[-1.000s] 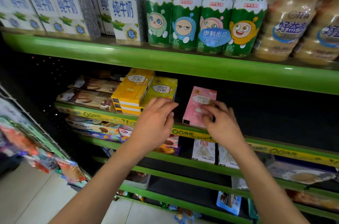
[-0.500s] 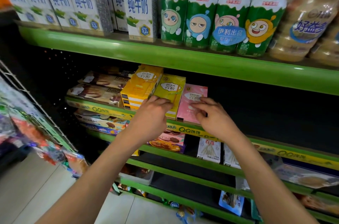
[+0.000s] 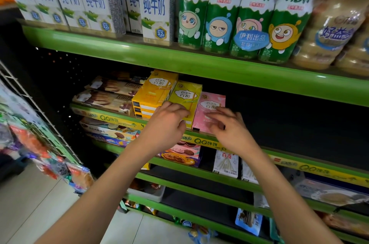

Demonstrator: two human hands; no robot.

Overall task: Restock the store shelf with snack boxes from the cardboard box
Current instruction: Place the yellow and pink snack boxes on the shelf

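Pink snack box (image 3: 207, 111) upright on green shelf (image 3: 199, 140), touching yellow snack box (image 3: 184, 100) on its left. Left hand (image 3: 166, 124) fingers curled against yellow box front; right hand (image 3: 227, 126) blurred, fingers loosely spread at pink box, grip unclear.

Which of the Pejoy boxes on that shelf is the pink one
The pink Pejoy box is the rightmost of the row, standing behind the right hand. The yellow Pejoy boxes are all to its left, nearer the left hand.
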